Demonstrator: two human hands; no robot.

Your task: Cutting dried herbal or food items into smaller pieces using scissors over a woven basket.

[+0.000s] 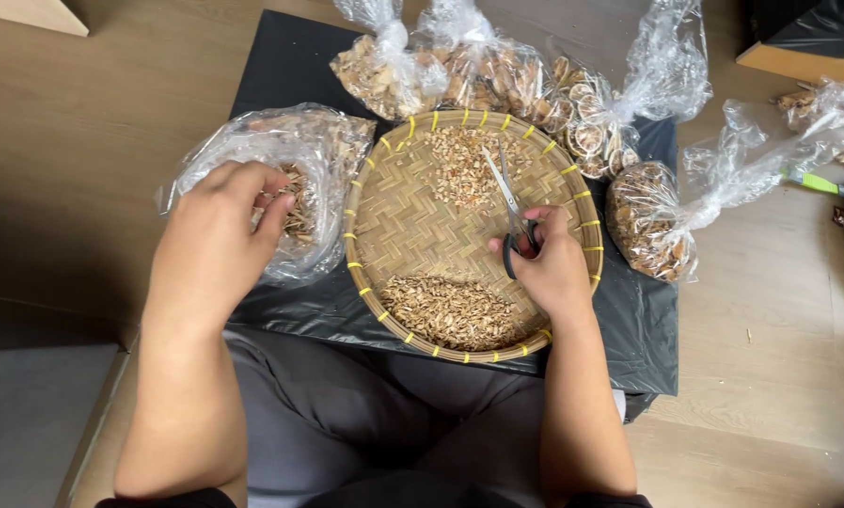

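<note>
Head: scissors (508, 193) in R hand (549, 268)

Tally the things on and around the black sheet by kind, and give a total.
Clear plastic bags of dried pieces: 6, one open under the left hand, five knotted, e.g.
Woven bamboo trays: 1 in full view
Scissors: 1, in the right hand
Heaps of cut pieces on the tray: 2
Total: 10
</note>
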